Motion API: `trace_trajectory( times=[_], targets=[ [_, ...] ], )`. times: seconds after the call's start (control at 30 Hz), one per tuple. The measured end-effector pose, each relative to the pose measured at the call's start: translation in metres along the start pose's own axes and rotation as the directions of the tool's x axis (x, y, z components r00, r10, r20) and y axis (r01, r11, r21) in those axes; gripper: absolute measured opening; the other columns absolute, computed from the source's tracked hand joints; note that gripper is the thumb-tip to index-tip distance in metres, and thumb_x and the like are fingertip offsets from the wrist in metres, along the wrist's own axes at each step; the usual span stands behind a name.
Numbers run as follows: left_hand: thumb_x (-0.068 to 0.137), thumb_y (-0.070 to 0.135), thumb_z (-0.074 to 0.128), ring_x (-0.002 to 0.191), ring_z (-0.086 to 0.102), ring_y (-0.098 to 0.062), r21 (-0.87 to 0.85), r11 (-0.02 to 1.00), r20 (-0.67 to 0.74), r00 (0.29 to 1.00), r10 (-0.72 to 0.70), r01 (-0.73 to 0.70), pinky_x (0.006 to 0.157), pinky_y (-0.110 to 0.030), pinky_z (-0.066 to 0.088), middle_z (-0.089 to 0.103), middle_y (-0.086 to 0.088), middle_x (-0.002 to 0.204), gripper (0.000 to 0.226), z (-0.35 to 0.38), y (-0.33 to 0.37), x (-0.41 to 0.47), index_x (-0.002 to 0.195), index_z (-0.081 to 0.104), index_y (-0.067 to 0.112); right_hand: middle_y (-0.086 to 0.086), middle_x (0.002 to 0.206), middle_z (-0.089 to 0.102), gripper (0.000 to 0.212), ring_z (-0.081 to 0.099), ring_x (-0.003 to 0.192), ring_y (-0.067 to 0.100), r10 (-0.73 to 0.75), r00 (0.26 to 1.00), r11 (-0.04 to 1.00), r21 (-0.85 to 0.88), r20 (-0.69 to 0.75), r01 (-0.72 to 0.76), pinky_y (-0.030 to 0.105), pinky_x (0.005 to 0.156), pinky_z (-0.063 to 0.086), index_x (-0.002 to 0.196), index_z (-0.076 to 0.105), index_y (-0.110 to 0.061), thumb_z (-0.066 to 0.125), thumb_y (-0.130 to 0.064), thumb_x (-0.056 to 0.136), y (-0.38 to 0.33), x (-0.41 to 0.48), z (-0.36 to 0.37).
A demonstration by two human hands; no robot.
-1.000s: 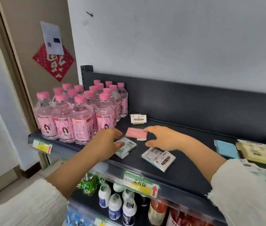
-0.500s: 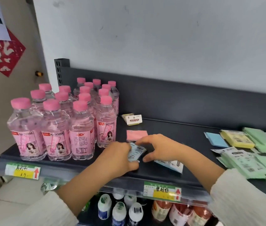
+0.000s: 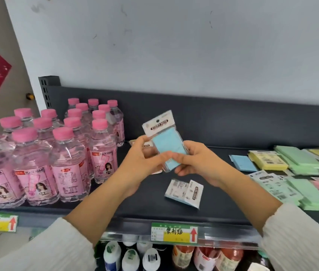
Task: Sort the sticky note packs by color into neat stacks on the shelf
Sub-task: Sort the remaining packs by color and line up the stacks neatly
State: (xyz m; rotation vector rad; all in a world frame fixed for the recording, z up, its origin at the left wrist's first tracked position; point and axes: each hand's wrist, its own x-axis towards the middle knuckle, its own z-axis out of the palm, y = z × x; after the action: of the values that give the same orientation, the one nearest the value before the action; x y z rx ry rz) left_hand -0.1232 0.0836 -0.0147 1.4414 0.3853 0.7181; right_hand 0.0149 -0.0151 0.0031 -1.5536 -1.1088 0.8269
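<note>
Head view: the left hand [image 3: 139, 165] and right hand [image 3: 199, 165] curl their fingers round the lower end of a light-blue sticky note pack in clear wrap [image 3: 167, 141], raised over the dark shelf [image 3: 145, 208]. It looks like a blue pack being sorted. The next move probably calls for carrying it right onto the flat blue pack [image 3: 243, 163].

Left hand [image 3: 140, 160] and right hand [image 3: 198, 163] have raised a blue sticky note pack [image 3: 167, 142], seemingly off the shelf [image 3: 145, 210]

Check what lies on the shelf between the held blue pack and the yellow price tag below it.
Head view: in front of the blue pack, one white-backed pack lies flat on the shelf; otherwise bare.
</note>
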Motion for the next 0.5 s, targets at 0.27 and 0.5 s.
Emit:
trace_trajectory(
  times=[0.27,0.5],
  targets=[
    [0.095,0.011,0.052,0.087,0.069,-0.016,-0.002,0.991,-0.123,0.984,-0.13,0.13,0.067,-0.029,0.059,0.07,-0.007,0.102,0.012,0.009,-0.011,0.014,0.098,0.064,0.014,-0.006,0.112,0.065,0.038,0.061,0.101,0.009,0.086,0.993,0.881,-0.46,-0.083,-0.115,0.03,0.092,0.051,0.117,0.06,-0.02,0.066,-0.039,0.084,0.023,-0.011,-0.016],
    [0.096,0.007,0.047,0.098,0.066,-0.025,0.009,0.984,-0.166,0.971,-0.172,0.176,0.076,-0.042,0.058,0.064,-0.011,0.113,0.018,-0.004,-0.013,0.022,0.112,0.055,0.01,-0.002,0.124,0.056,0.078,0.054,0.113,0.017,0.346,0.935,0.582,-0.764,-0.078,-0.279,0.029,0.097,0.044,0.133,0.048,-0.014,0.083,-0.036,0.067,0.019,-0.024,0.001]
  ],
)
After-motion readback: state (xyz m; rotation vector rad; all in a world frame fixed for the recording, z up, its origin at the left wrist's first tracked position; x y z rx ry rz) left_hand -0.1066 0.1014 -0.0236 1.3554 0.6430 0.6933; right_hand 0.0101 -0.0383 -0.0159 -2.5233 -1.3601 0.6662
